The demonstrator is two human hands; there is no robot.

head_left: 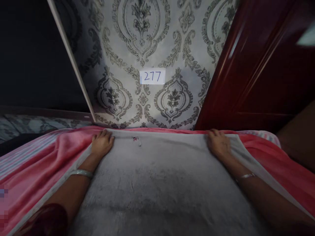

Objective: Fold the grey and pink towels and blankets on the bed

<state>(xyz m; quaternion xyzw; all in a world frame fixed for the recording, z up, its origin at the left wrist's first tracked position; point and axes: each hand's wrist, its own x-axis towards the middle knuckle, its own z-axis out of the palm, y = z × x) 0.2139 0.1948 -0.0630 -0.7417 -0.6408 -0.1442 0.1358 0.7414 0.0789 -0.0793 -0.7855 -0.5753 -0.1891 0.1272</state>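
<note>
A wide grey cloth (157, 164) lies spread out in front of me, with faint creases and darker patches in its nearer part. My left hand (102, 142) rests palm down near its far left corner, fingers stretched toward the far edge. Close to the far right corner, my right hand (219, 142) also lies on the cloth with nothing visible in it; its fingers are slightly blurred. A small red-and-white mark (136, 139) shows on the cloth, to the right of my left hand. Under the cloth is a pink-red blanket (278, 160), visible on both sides.
Behind the far edge stands a patterned wall (142, 108) bearing a paper label (152, 76) marked 277. A large dark screen-like panel (36, 59) is at the left, a glossy dark red wooden panel (258, 72) at the right. Striped fabric (31, 150) shows at the left.
</note>
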